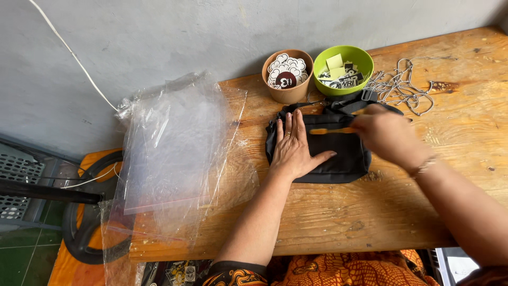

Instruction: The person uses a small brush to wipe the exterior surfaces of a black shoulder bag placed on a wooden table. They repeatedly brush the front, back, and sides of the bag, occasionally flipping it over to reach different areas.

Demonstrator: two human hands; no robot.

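A small black fabric pouch [341,156] with an orange zipper line lies flat on the wooden table [338,222]. My left hand [293,145] rests flat on the pouch's left half, fingers spread and pressing it down. My right hand [389,135] is at the pouch's upper right end, fingers pinched at the orange zipper strip [330,130]. Black straps [349,103] lie just beyond the pouch.
A brown bowl of round stickers [287,75] and a green bowl of printed tags [343,70] stand behind the pouch. A tangle of metal ball chains [399,87] lies at the right. A stack of clear plastic bags [169,153] covers the table's left end. Grey wall behind.
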